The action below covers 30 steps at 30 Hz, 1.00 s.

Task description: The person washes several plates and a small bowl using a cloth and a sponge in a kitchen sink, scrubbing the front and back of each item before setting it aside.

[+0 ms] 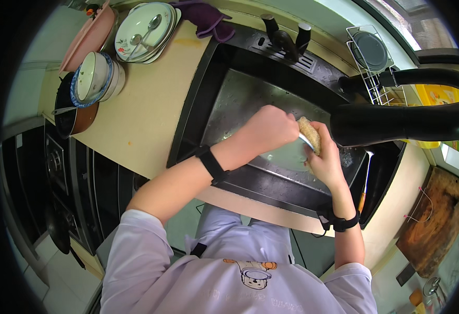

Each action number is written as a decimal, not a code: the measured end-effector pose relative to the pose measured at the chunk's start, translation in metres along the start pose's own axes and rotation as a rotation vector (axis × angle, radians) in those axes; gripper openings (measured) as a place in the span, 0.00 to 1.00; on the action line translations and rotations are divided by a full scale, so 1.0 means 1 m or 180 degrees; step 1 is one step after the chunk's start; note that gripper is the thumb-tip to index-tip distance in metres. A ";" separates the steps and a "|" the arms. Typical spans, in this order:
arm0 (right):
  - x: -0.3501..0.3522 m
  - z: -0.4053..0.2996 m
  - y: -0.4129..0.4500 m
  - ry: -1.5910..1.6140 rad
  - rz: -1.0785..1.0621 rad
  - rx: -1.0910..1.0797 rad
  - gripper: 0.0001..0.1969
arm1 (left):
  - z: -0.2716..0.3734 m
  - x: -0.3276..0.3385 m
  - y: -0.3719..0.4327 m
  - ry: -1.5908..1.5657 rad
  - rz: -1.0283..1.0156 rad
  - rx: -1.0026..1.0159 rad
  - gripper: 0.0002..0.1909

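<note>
Over the black sink, my right hand grips a tan scrubbing pad wrapped against a thin pale-rimmed dish, seen almost edge-on. My left hand is curled at the dish's left end, its fingers mostly hidden from view; it seems to hold that end. The dish's exact kind cannot be told. Water lies in the sink basin under the hands. A long-handled utensil with a wooden grip rests at the sink's right side.
Stacked plates with spoons, stacked bowls, a pot and a pink basin stand left. A purple cloth lies behind. The black faucet reaches in from the right, near a wire rack and a wooden cutting board.
</note>
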State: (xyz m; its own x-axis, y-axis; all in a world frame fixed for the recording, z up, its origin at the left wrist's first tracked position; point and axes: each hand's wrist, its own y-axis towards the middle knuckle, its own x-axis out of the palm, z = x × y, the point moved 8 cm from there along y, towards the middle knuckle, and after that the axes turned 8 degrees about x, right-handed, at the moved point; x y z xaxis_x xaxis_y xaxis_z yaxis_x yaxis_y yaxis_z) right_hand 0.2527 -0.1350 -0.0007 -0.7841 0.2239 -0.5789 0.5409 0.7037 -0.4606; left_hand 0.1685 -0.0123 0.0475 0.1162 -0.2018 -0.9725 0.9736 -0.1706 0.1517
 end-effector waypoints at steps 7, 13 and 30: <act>-0.014 0.022 -0.009 0.2019 -0.0009 0.0384 0.20 | -0.040 0.046 -0.080 -0.2691 0.0652 -0.1985 0.14; -0.003 -0.022 -0.004 -0.0855 -0.0419 -0.0354 0.26 | -0.013 0.051 -0.070 -0.1491 -0.0288 -0.1212 0.10; 0.033 0.030 0.013 0.4406 -0.0845 0.1121 0.25 | -0.015 0.063 -0.118 -0.4072 0.0940 -0.3299 0.18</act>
State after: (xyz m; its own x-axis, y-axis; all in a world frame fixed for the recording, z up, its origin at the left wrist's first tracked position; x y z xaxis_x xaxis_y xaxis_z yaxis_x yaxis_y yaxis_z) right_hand 0.2426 -0.1392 -0.0464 -0.4208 0.7179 0.5545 0.2214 0.6741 -0.7047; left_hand 0.0640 0.0098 -0.0344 0.5907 -0.8014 -0.0936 0.7190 0.5755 -0.3898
